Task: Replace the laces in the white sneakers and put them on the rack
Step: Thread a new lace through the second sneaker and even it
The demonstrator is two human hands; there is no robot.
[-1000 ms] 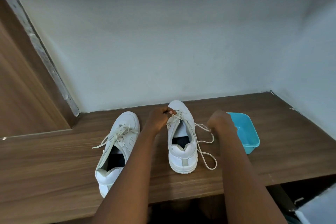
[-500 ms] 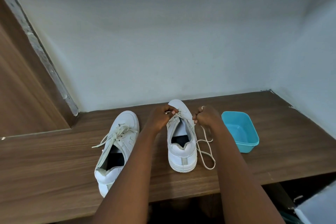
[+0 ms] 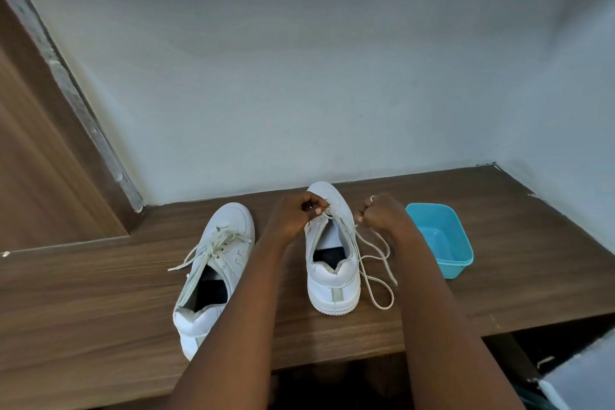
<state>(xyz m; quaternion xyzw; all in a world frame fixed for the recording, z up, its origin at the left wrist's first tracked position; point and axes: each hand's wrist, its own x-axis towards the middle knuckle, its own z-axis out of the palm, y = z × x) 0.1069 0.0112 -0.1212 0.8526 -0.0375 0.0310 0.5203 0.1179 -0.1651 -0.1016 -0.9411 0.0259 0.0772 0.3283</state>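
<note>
- The left grip [image 3: 296, 214] is curled and pinches the lace [image 3: 376, 260] at the front eyelets of the sneaker [image 3: 332, 280]. The right grip [image 3: 382, 214] is closed as a fist on the same lace, just right of the sneaker's toe.
- The sneaker stands upright on the surface [image 3: 100, 293], with its heel toward the person. The loose lace hangs in a loop along its right side.
- A second sneaker [image 3: 213, 276] lies to its left, already laced but untied. A blue tub [image 3: 442, 240] is to its right, beyond the loop.
- The step seems to be threading the front eyelets. The left should steady the eyelet row while the right pulls the slack evenly, with the lace flat and not twisted.
- Both forearms reach forward, one on each side of the sneaker, with knuckles up and wrists turned a little inward.
</note>
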